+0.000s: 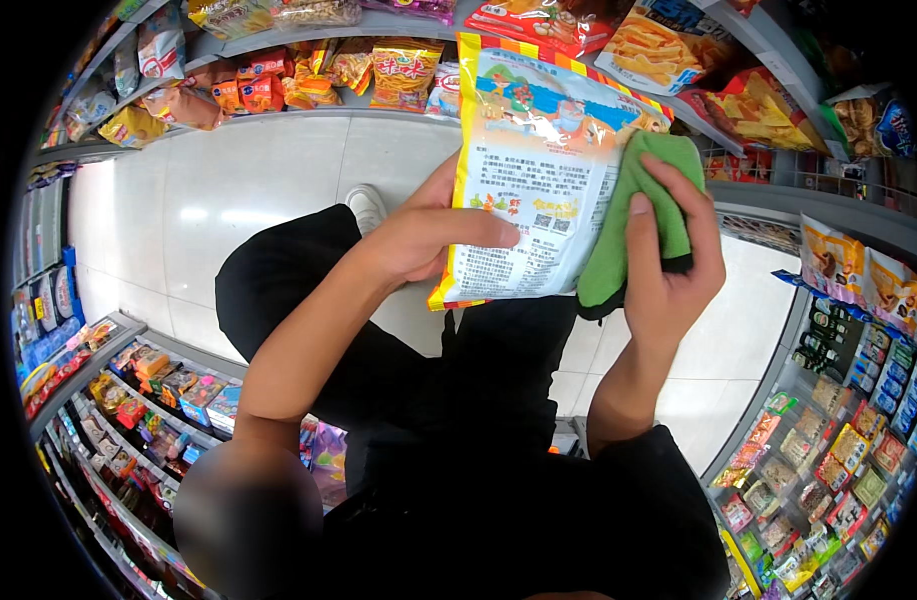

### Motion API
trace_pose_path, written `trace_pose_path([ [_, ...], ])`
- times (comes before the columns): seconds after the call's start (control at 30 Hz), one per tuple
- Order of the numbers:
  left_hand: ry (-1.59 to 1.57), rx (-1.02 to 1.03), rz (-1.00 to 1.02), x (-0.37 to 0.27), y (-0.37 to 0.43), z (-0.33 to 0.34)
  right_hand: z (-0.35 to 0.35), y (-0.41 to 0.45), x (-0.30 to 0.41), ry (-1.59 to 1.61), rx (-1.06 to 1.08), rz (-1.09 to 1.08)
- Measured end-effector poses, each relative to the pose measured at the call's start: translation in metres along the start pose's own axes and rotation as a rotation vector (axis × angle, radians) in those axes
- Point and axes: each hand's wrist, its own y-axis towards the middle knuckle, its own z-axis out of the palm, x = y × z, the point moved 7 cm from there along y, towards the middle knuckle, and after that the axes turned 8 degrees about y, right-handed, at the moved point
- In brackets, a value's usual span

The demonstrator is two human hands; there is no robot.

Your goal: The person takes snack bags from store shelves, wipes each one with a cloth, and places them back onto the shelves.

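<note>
A large snack bag (537, 172) with yellow and red striped edges is held up in front of me, its printed back facing the camera. My left hand (447, 232) grips the bag's left side, thumb lying across the print and fingers hidden behind. On the other side, my right hand (672, 240) holds a folded green cloth (638, 217) with a dark underside, and the cloth lies against the bag's right edge. The upper right corner of the bag is partly covered by the cloth.
Ahead, curved grey shelves (308, 105) hold snack bags, including an orange one (404, 73). Racks of packaged goods (826, 465) stand at right, more shelves (121, 420) at left. A white shoe (365, 210) is on the tiled floor (278, 161).
</note>
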Motion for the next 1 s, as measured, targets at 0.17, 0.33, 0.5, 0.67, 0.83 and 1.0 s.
trace_pose_path([
  [0.17, -0.006, -0.004, -0.010, -0.001, 0.001, -0.002, 0.002, -0.001, 0.008, -0.026, 0.087, -0.157],
  [0.33, -0.060, 0.013, -0.013, -0.001, 0.001, -0.004, -0.003, -0.004, 0.005, -0.032, 0.044, -0.128],
  [0.5, -0.008, -0.035, -0.013, 0.004, 0.003, -0.006, -0.012, -0.001, -0.009, -0.033, -0.021, 0.048],
  [0.67, 0.097, -0.062, 0.021, 0.005, 0.009, 0.005, -0.014, 0.003, 0.002, 0.007, -0.123, -0.006],
  [0.83, 0.186, -0.028, -0.039, 0.015, 0.007, -0.001, 0.031, 0.007, 0.023, -0.106, 0.198, -0.207],
  [1.0, 0.335, 0.027, -0.051, 0.016, 0.006, 0.001, 0.034, 0.012, 0.031, -0.088, 0.221, -0.318],
])
